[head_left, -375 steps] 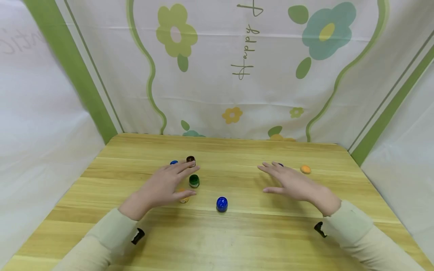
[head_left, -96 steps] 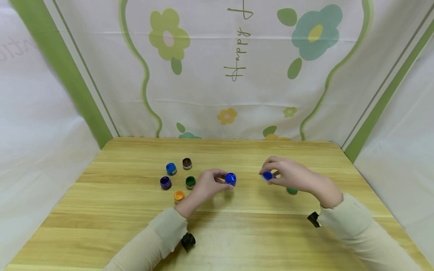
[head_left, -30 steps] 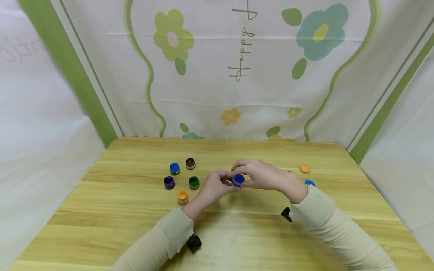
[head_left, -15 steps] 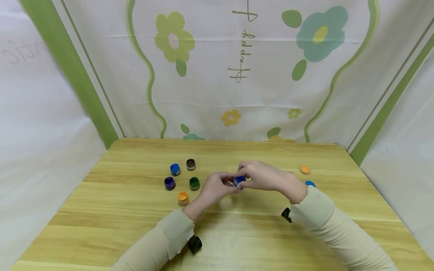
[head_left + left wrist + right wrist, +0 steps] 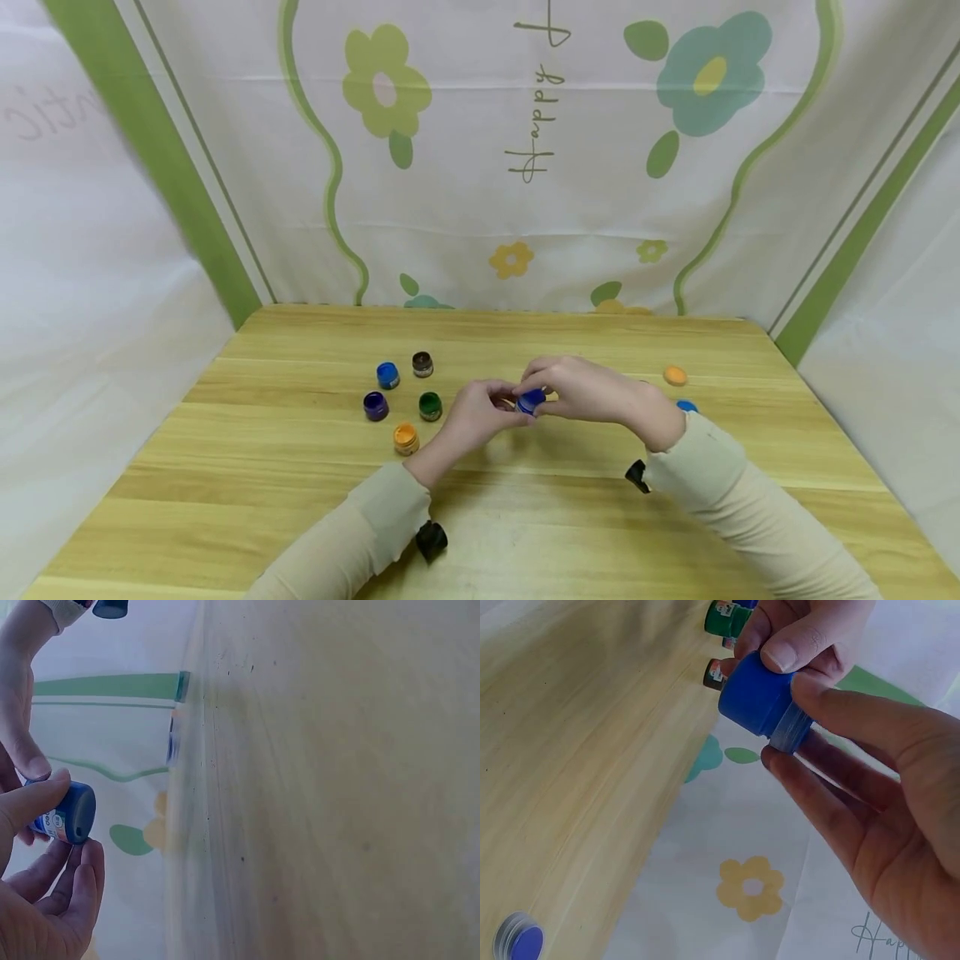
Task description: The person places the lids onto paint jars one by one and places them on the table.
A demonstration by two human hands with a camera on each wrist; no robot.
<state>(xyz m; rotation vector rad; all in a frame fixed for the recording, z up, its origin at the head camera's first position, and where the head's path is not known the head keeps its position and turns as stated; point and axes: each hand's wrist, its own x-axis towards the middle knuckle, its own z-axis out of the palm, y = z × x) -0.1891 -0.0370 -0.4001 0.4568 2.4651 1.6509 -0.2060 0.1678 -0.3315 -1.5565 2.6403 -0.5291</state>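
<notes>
Above the middle of the table, my left hand [image 5: 474,415] holds a small blue paint jar [image 5: 754,694] by its body, between thumb and fingers. My right hand [image 5: 588,393] pinches a blue lid [image 5: 789,727] with a see-through rim, right at the jar's mouth. Both hands meet here, and the fingers partly cover jar and lid in the head view. From the left wrist, the jar's labelled side and base show, with the jar lying tilted between the fingers.
Left on the wooden table [image 5: 570,525] stand uncovered paint jars: blue [image 5: 387,375], brown [image 5: 422,364], purple [image 5: 376,406], green [image 5: 430,406] and orange [image 5: 406,438]. An orange lid [image 5: 675,376] and a lighter blue lid [image 5: 686,407] lie right. A patterned curtain [image 5: 465,192] hangs behind.
Earlier both hands hovered open and the blue jar stood on the table. The left hand lifted it, the right took up the blue lid and brought it leftward onto the jar's mouth.
</notes>
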